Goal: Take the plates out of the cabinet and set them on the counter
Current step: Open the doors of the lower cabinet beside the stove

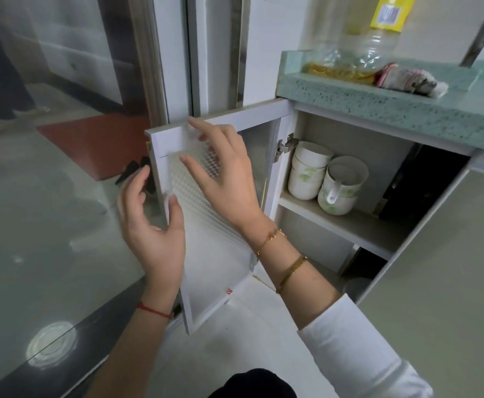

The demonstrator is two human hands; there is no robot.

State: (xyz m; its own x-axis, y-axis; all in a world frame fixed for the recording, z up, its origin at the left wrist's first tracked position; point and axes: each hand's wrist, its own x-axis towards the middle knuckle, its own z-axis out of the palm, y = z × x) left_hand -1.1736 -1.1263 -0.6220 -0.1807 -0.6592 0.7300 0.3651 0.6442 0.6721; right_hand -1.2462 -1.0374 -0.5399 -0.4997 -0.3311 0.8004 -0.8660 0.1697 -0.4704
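The white cabinet door [206, 271] with a patterned panel stands swung open to the left. My left hand [151, 222] curls around its outer edge, thumb on the inside face. My right hand [223, 173] lies spread in front of the panel near the door's top, holding nothing. Inside the cabinet, on the upper shelf [347, 222], stand two stacks of white bowls with green marks [306, 170] [341, 188], a white spoon in the right stack. No flat plates show. The green speckled counter [393, 104] runs above the cabinet.
On the counter sit a clear plastic bottle with a yellow label [378, 38] and a crumpled cloth [410, 79]. A grey door [450, 268] to the right is shut. A glass sliding door [48, 168] stands close on the left. A dark lower compartment [361, 268] lies under the shelf.
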